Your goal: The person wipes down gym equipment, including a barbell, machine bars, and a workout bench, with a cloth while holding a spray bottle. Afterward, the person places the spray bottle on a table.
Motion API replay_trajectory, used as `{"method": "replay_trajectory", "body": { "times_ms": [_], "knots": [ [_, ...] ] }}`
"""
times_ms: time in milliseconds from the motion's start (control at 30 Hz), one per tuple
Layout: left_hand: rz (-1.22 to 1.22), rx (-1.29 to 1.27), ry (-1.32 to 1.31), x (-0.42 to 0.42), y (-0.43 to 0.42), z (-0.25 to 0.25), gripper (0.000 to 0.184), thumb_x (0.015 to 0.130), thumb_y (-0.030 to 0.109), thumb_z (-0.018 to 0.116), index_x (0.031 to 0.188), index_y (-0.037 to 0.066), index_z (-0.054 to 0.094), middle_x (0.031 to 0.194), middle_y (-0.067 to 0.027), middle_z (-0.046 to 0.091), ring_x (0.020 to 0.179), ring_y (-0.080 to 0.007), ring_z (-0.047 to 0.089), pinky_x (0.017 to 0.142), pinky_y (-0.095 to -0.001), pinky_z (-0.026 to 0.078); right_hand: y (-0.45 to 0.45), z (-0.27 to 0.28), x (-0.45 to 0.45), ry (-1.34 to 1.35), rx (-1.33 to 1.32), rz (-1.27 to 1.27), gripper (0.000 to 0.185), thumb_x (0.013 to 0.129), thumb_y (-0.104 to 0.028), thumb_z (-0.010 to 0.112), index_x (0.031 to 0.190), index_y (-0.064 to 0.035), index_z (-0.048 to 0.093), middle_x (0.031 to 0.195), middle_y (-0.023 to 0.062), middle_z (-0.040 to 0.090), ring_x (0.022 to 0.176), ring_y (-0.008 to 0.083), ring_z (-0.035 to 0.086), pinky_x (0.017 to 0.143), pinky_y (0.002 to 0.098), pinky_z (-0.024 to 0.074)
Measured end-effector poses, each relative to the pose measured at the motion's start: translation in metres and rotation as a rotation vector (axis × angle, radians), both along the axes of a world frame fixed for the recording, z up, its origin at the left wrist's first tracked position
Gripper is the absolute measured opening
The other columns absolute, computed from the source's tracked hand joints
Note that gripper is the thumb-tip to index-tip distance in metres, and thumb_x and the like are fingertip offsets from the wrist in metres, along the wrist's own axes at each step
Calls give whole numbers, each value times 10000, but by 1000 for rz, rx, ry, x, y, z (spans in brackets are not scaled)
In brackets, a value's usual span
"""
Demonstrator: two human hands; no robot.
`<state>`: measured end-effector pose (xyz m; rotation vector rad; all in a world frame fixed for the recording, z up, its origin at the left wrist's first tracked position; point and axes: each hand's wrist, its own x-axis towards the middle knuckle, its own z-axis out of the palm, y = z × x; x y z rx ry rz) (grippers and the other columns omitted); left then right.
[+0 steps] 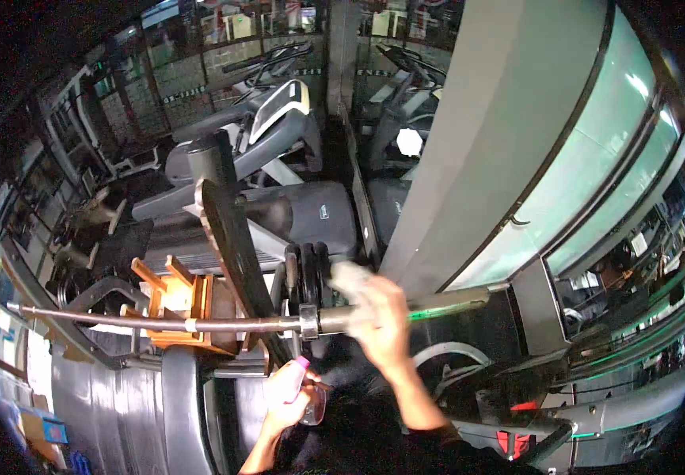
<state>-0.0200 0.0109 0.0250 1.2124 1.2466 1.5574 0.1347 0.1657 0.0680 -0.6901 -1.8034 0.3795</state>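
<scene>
A long metal barbell (232, 324) runs across the view, with its thick sleeve toward the right. My right hand (382, 324) is closed round a pale cloth (350, 283) at the sleeve; hand and cloth are blurred by motion. Below the bar, my left hand (287, 400) grips a clear spray bottle with a pink part (301, 362) at its top. The bottle is tilted and partly hidden by the fingers.
A dark upright post (235, 237) rises behind the bar. Left of it is a wooden stool (176, 294). A padded black bench (184, 404) is at the lower left. Beyond stands a treadmill (303, 214). A grey pillar (481, 142) is at right.
</scene>
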Motion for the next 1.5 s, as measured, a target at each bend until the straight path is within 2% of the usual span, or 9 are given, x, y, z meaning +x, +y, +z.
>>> {"method": "replay_trajectory", "body": {
  "times_ms": [133,200,300,533,700,867,1000,1200,1500],
  "knots": [
    [232,55,283,-12,-13,6,146,662,9,566,804,4,603,781,-108,616,679,-230,596,632,-348,494,-14,-32,-80,-471,174,90,325,777,-98,615,1101,-103,616,1201,93,553,1121,284,549,940,418,473],
    [276,152,571,-22,-16,13,96,661,83,583,737,26,599,728,-89,637,656,-229,575,613,-350,463,-14,-20,-84,-529,-54,94,230,821,-138,591,1050,-129,611,1040,71,595,925,272,632,717,420,537],
    [376,64,332,-22,-23,-7,108,667,99,571,734,16,589,704,-87,642,633,-250,571,630,-351,460,7,-9,-86,-630,-378,118,198,858,-216,561,1033,-123,576,948,143,621,763,383,656,608,515,523],
    [338,81,476,-21,-29,-6,205,695,15,522,888,-14,586,737,-105,646,665,-234,610,674,-362,488,10,-4,-77,-654,-432,78,248,913,-312,521,1077,-141,593,1007,112,630,850,373,659,740,527,490],
    [401,38,189,-10,-33,9,190,766,-33,506,947,-38,566,776,-116,618,700,-214,635,658,-334,512,-20,-49,-55,-407,176,89,324,784,-96,622,1088,-191,677,1155,47,616,1088,253,592,896,389,512],
    [618,25,167,-17,-37,-19,167,767,21,554,923,-28,590,788,-109,631,762,-183,621,731,-320,511,-36,-77,-22,27,-66,332,243,760,44,647,986,-49,639,1127,159,632,1018,288,647,861,370,551],
    [680,16,-61,-13,-24,-23,130,734,8,558,842,-25,622,804,-120,650,770,-195,631,756,-326,511,-31,-48,-14,210,18,70,376,705,125,629,1042,-42,612,1190,189,605,1054,334,623,908,383,523],
    [574,60,311,-5,-16,-16,211,756,8,570,956,-40,620,829,-111,648,799,-188,635,763,-340,522,-23,-53,5,174,-105,86,333,766,82,544,1069,-33,618,1196,187,608,1073,343,610,923,393,492],
    [382,119,-206,36,-8,-14,265,817,-28,503,1080,-20,535,951,-117,599,752,-182,607,727,-312,516,-21,-35,-1,-81,-45,19,413,779,-30,656,1183,-92,600,1296,150,532,1172,316,543,996,433,438]
  ]
}}
